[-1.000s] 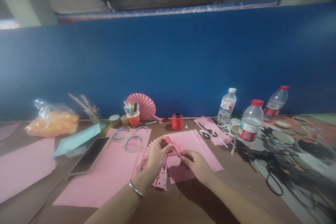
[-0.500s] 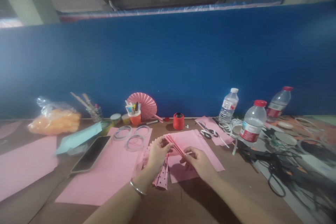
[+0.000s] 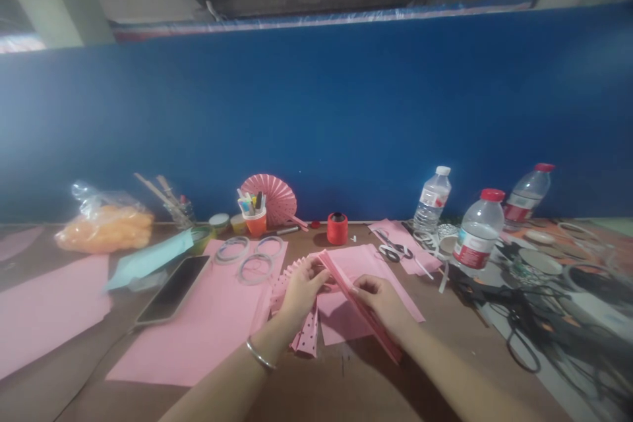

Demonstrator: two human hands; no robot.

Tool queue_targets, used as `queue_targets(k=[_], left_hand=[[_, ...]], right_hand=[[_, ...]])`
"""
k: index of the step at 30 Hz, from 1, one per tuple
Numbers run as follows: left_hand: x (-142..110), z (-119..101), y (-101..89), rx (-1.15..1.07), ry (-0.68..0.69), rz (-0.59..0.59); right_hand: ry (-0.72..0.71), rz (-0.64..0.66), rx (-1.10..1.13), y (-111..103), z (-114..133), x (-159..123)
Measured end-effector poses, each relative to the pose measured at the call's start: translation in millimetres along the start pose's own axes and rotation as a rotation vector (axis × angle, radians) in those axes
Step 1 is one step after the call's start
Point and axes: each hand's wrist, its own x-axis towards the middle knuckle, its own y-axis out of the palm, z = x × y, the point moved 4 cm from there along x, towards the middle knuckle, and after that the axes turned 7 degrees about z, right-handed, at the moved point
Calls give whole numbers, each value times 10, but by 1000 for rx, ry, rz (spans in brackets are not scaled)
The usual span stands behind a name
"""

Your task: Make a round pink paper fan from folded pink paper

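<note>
Head view: folded pink paper (image 3: 338, 272) looks light, stiffer along the pleats but easily crushed, so best pinched lightly across the stacked folds. It slants over the worktop (image 3: 297, 397), far end between the left hand's (image 3: 298, 291) closed fingers, mid-length clamped by the right hand's (image 3: 384, 303), near end sticking out past them.

Both hands (image 3: 340, 300) hold a folded pink strip (image 3: 361, 306) above the brown table (image 3: 326, 386).
</note>
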Motion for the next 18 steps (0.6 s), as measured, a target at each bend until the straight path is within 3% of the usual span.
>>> queue_targets(k=[4, 8, 18], left_hand=[[-61, 110, 130, 70, -67, 128], [-93, 149, 140, 155, -50, 102], [-57, 165, 101, 68, -86, 130]], right_hand=[[-2, 13, 53, 48, -34, -16], [-41, 32, -19, 82, -15, -23], [-68, -23, -60, 8, -64, -8]])
